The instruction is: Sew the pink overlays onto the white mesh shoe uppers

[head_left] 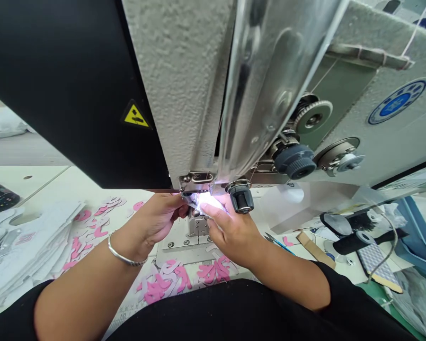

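Observation:
A sewing machine (184,85) fills the upper middle of the head view, and both hands are under its head. A small white piece (206,201), apparently fabric, lies in the bright lamp glare at the needle area; its outline is washed out. My left hand (156,218), with a bracelet (124,253) at the wrist, has its fingers curled in a pinch at the piece's left edge. On the other side my right hand (230,229) grips the piece, thumb and forefinger on it. The machine head partly hides the fingertips. Below them stands the metal machine bed (199,227).
Pink and white cut-outs (163,284) lie scattered in front of and left of the machine. Stacked white pieces (39,246) are at left. To the right are tweezers (277,241), black thread spools (353,242) and a blue bin (415,237).

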Tool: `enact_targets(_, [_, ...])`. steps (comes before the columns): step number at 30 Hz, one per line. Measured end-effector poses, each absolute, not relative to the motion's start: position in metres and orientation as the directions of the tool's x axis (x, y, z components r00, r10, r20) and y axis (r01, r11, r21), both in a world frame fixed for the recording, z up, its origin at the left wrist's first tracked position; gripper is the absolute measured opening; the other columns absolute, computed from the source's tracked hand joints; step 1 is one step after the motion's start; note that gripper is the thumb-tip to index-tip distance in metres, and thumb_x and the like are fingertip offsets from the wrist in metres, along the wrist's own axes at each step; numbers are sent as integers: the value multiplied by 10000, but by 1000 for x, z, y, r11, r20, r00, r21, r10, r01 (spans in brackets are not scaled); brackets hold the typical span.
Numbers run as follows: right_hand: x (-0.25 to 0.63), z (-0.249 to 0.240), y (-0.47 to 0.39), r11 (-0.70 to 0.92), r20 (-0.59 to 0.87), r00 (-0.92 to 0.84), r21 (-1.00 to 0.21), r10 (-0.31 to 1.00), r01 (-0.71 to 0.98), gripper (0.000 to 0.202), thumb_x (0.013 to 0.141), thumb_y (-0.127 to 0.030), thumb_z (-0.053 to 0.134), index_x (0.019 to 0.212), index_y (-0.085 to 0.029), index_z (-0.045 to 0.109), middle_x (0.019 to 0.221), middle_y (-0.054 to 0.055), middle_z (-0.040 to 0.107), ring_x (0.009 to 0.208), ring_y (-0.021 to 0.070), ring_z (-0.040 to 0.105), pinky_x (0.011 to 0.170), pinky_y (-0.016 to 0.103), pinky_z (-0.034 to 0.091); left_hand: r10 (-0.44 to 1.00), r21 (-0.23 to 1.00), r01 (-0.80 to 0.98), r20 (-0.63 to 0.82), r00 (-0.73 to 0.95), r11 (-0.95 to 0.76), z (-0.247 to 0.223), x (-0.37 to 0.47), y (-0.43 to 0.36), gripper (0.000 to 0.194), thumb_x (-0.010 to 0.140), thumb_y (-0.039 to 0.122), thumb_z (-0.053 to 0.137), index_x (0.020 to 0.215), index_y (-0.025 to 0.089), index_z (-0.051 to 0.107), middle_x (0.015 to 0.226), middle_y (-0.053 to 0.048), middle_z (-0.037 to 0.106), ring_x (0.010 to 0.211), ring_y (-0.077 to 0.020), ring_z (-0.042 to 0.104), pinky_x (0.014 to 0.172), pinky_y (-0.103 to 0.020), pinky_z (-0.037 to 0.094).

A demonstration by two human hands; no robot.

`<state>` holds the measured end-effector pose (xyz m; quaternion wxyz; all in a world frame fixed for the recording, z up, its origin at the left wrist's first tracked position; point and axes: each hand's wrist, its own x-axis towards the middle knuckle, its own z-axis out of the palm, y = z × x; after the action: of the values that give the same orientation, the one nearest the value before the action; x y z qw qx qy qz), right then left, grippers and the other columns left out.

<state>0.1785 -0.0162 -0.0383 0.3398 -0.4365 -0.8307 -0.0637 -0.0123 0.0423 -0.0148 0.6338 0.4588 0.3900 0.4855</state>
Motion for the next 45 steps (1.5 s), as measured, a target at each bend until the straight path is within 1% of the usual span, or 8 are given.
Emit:
enact_targets(10, [181,-37,-14,625,638,-399,-167,658,763,375,890,-131,520,1246,-223,595,1202,119,557,1158,266,519,1027,469,436,972,957,-274,-26,234,91,-18,-14,38,308,678,355,836,592,153,620,543,29,486,506,-75,397,492,-229,327])
enact_targets(14, [186,-36,-16,546,554,-385,-154,738,824,374,930,-231,518,1295,-304,563,1279,92,530,1214,268,479,1063,483,393,967,953,-287,-26,253,100,-17,-13,37,354,691,368,823,556,152,578,513,34,465,499,-77,411,505,-234,343])
enact_targets(17, [193,-38,-15,414,492,-269,-212,828,885,478,903,-337,561,1370,-261,488,1354,127,495,1297,317,413,1052,504,395,969,958,-270,-25,246,94,-16,-12,33,345,731,334,791,551,153,558,508,30,481,499,-75,428,504,-223,343])
enact_targets(22, [205,-34,-3,290,275,-203,-328,940,899,585,848,-104,464,1420,-223,438,1232,110,626,1090,248,577,872,373,475,990,950,-308,-17,137,59,-17,-13,10,126,757,223,744,813,196,635,773,11,643,585,-82,521,550,-214,411])
enact_targets(26, [211,-20,0,440,372,-356,-170,858,882,607,786,-11,434,1346,-219,544,1223,94,645,1088,244,572,899,371,440,972,958,-264,-55,227,116,-24,-24,-18,325,826,230,672,1141,283,611,948,20,630,587,-68,497,555,-215,438])
enact_targets(32, [207,-2,-21,562,415,-526,41,742,826,592,821,-3,423,1348,-249,537,1323,85,602,1110,258,568,941,407,417,942,940,-250,-153,299,232,-33,-45,-28,344,854,278,636,1193,224,614,1103,-56,647,913,-166,608,731,-251,520])
enact_targets(39, [208,-10,-41,609,403,-613,155,679,778,507,914,-25,400,1349,-240,546,1474,119,490,1310,268,492,1072,485,352,958,850,-446,-218,187,281,-20,-48,9,515,844,583,598,1079,126,632,897,-124,683,782,-189,661,703,-300,568])
enact_targets(45, [210,-5,-41,595,370,-594,125,715,794,510,898,-24,424,1347,-222,565,1460,148,503,1313,291,502,1073,520,364,949,892,-348,-215,232,287,0,-26,49,180,784,296,683,805,120,654,736,-82,653,606,-137,612,584,-258,547])
